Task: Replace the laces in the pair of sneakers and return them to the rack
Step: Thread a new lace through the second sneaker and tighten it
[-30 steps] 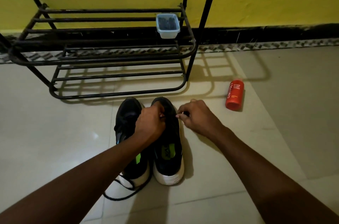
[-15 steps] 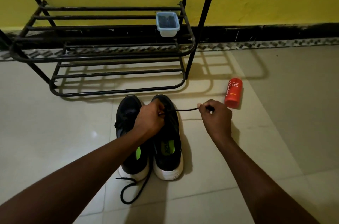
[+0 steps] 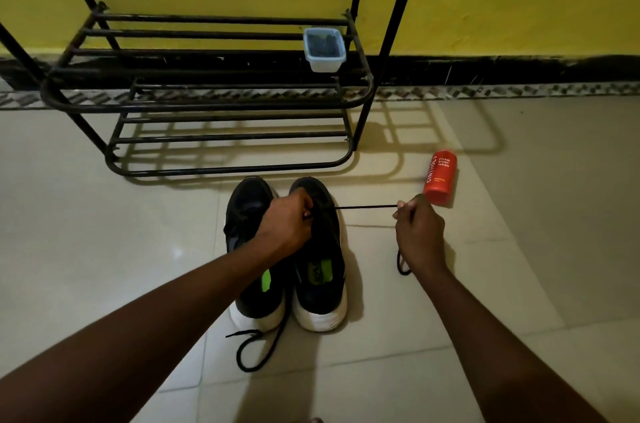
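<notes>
Two black sneakers with white heels stand side by side on the floor, toes toward the rack: the left sneaker [image 3: 249,208] and the right sneaker [image 3: 320,270]. My left hand [image 3: 285,222] grips the right sneaker at its lacing area. My right hand [image 3: 417,232] pinches a black lace [image 3: 367,206] drawn taut sideways out of that sneaker; its free end hangs below my wrist. Another loose lace end [image 3: 252,350] curls on the floor behind the heels. The black metal shoe rack [image 3: 194,104] stands just beyond the toes.
A small clear plastic tub [image 3: 324,48] with dark contents sits on the rack's middle shelf at the right. An orange body-wash bottle [image 3: 440,182] lies on the tiled floor right of my right hand. A yellow wall with a black skirting runs behind.
My right hand has moved rightward away from the sneaker, drawing the lace out longer and taut. The loose loop behind the heels has shrunk. My left hand stays on the sneaker.
</notes>
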`<state>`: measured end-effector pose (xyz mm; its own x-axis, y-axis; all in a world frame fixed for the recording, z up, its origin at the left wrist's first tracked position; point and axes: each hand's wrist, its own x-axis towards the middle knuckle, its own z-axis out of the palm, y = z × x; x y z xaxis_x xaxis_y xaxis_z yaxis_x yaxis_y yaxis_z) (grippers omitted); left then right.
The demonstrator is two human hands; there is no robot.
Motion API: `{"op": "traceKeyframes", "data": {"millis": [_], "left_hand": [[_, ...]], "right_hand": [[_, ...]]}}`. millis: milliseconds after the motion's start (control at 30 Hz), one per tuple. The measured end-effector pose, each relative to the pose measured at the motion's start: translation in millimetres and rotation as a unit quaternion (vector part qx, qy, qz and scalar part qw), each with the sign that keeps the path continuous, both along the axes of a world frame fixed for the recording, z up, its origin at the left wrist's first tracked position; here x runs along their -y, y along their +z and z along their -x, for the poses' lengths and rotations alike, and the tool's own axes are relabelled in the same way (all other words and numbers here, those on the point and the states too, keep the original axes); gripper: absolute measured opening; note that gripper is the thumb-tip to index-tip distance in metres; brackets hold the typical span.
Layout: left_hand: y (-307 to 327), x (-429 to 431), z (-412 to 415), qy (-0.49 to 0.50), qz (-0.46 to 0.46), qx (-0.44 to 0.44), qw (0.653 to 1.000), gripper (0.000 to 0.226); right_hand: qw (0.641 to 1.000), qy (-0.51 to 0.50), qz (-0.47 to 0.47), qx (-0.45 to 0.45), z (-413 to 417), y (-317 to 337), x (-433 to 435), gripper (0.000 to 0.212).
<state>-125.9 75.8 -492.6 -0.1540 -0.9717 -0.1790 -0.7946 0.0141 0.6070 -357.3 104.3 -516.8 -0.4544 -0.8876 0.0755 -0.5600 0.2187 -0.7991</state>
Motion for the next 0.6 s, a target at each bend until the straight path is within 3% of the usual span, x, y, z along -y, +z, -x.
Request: {"op": "traceKeyframes", "data": {"millis": [133,367,500,600], "left_hand": [[3,4,-1,-0.007,-0.033,0.006,0.999,0.025],[24,2,-5,0.056,-0.029,-0.109,0.992,0.023],[51,-6,2,0.051,-0.025,-0.178,0.982,0.023],[75,-13,5,0.020,0.009,-0.178,0.984,0.017]], "right_hand": [[0.999,-0.006,-0.041,-0.012,11,-8,-2,0.026],[0.990,0.073,-0.056,-0.105,-8,-2,-8,0.021],[0.980,0.183,0.009,-0.074,-35,30,-5,0.026],[0.963,0.269,-0.024,-0.013,-55,62,-2,0.045]]}}
